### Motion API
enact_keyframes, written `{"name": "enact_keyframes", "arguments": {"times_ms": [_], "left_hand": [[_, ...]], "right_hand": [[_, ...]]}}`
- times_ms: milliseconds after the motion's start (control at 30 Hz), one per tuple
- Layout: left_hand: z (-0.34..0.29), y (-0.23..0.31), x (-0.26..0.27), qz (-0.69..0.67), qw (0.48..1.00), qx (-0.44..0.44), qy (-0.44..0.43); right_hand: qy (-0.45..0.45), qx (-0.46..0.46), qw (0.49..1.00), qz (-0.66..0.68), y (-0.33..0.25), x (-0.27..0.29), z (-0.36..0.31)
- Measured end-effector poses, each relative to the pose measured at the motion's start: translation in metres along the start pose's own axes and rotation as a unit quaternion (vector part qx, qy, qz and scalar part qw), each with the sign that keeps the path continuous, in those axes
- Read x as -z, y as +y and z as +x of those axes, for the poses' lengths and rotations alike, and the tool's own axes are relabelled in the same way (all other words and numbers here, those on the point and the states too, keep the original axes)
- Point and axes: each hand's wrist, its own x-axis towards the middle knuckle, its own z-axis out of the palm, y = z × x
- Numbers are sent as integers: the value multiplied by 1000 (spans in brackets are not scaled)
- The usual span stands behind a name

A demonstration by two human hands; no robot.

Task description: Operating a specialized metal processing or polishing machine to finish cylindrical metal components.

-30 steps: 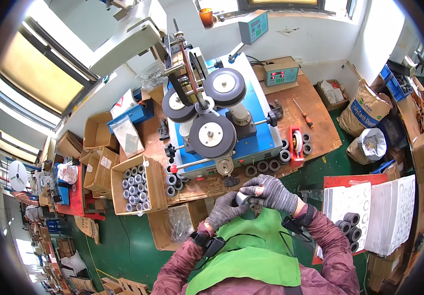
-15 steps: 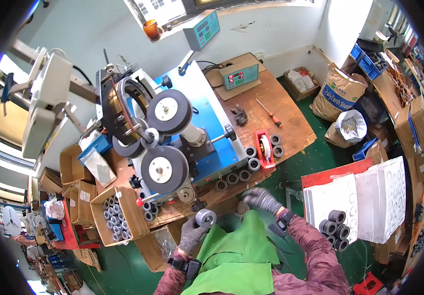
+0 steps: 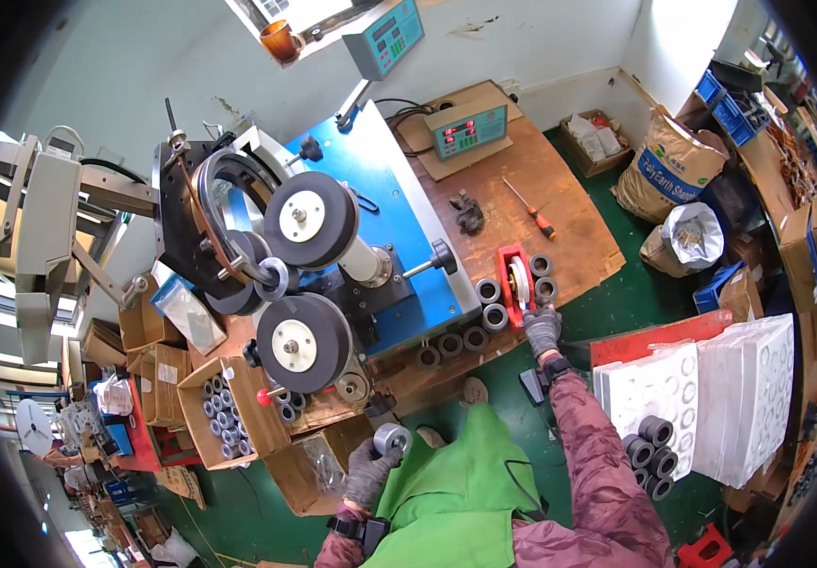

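Observation:
In my gloved left hand I hold a grey ring-shaped coil between thumb and fingers, just in front of the winding machine's near edge. My gloved right hand is at the near end of a red tape dispenser on the bench. Its fingers are bent together there; whatever they pinch is too small to make out. A white roll of tape sits in the dispenser. Several dark rings stand around the dispenser and along the bench edge.
The blue winding machine with large black rollers fills the bench's left part. A screwdriver and control box lie beyond. A cardboard box of rings stands left; white foam sheets carrying rings are at right.
My right hand has moved right and forward from above the apron to the tape dispenser. My left hand still holds the ring-shaped coil in nearly the same place. The view has shifted slightly.

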Motion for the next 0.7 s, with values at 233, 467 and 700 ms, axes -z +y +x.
{"name": "enact_keyframes", "arguments": {"times_ms": [233,467,700], "left_hand": [[10,6,-8,-63,998,-8,-8],[5,13,-5,10,999,37,-24],[4,1,-4,-23,999,30,-22]], "right_hand": [[25,-30,996,77,75,-22,-4],[25,-64,998,11,20,-5,-24],[-83,-65,957,269,58,-8,-15]]}}
